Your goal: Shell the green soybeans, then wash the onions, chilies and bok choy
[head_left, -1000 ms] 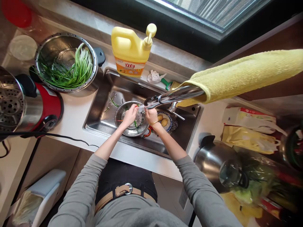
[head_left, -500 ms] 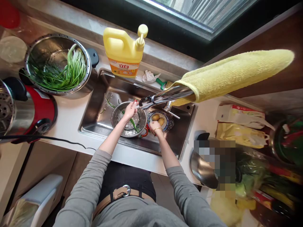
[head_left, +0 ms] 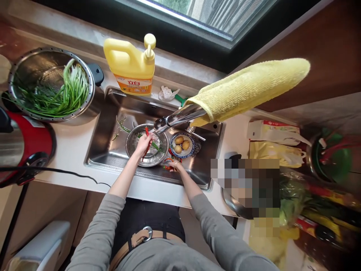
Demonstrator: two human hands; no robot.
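My left hand [head_left: 144, 143] is closed round a long red chili pepper [head_left: 146, 131], held over a metal bowl [head_left: 129, 151] in the sink just under the tap's spout [head_left: 160, 125]. In the bowl are water and a green strip [head_left: 155, 146] that looks like scallion or green pepper. My right hand [head_left: 175, 165] is low in the sink, its fingers closed on red chili peppers [head_left: 167, 167] with green stems; how many it grips is hidden. Beside it, a blue-rimmed plate [head_left: 189, 151] carries three potatoes [head_left: 185, 145].
Green scraps [head_left: 122, 124] lie on the left of the sink [head_left: 98, 150]. A pot [head_left: 90, 92] of scallions [head_left: 75, 88] stands left, near a red cooker [head_left: 39, 139]. Behind are a yellow detergent jug [head_left: 132, 67] and a towel [head_left: 248, 90] hung over the tap. Bags [head_left: 275, 153] sit right.
My right hand has moved from the potato plate towards me, onto the chili peppers, and the plate now shows fully. My left hand stays over the bowl, slightly lower. The whole view has shifted.
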